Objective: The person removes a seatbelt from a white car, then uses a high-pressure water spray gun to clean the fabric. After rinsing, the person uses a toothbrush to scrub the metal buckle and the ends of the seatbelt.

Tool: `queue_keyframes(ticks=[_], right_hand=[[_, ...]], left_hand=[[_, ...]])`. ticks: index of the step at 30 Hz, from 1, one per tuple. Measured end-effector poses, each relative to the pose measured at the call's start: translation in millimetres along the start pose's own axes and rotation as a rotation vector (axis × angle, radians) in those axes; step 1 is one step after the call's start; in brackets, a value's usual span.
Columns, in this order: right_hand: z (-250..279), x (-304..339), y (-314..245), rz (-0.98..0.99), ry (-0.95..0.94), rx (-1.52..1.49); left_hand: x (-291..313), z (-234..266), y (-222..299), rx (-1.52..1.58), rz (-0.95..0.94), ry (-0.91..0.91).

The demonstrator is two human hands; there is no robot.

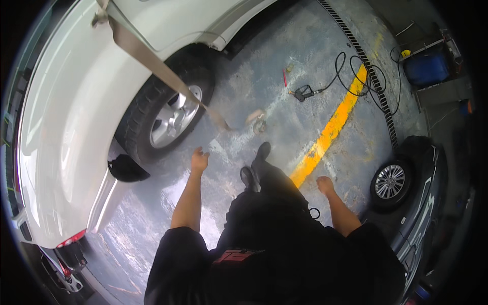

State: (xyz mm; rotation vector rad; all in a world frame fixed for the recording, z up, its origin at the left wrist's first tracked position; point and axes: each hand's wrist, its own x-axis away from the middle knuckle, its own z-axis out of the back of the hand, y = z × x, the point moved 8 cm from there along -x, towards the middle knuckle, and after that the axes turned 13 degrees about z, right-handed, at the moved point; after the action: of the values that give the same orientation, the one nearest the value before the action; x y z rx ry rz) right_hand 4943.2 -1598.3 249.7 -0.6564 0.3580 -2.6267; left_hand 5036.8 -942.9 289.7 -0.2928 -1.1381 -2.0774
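Note:
My left hand is in the air beside the rear wheel of a white car. Its fingers are apart and it holds nothing. A long beige strap hangs slantwise across the tyre from the upper left, its lower end blurred; my left hand is near that end but does not touch it. On the other side of my body, my right hand hangs over the floor by a yellow line, its fingers curled in with nothing visible in them. My black shoes show between the hands.
A black nozzle on a coiled hose lies on the floor near a thin red piece. A drain grate runs along the right. Beyond it are a blue drum and a dark car.

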Motion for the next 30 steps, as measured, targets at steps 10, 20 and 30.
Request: queue_keyframes(ticks=[10,20,30], right_hand=[[5.0,113.9,-31.0,-0.685,0.317,-1.037],[-17.5,183.5,119.4,-0.591,0.423,-1.149],[-15.3,294.3,341.1,-0.549,0.410,-0.979]], left_hand=[[193.7,-84.5,-206.8,-0.528,0.401,-0.640],[151.8,-137.5,1.6,-0.368,0.082,-0.127],[254.7,-322.5,123.9,-0.450,0.045,-0.435]])
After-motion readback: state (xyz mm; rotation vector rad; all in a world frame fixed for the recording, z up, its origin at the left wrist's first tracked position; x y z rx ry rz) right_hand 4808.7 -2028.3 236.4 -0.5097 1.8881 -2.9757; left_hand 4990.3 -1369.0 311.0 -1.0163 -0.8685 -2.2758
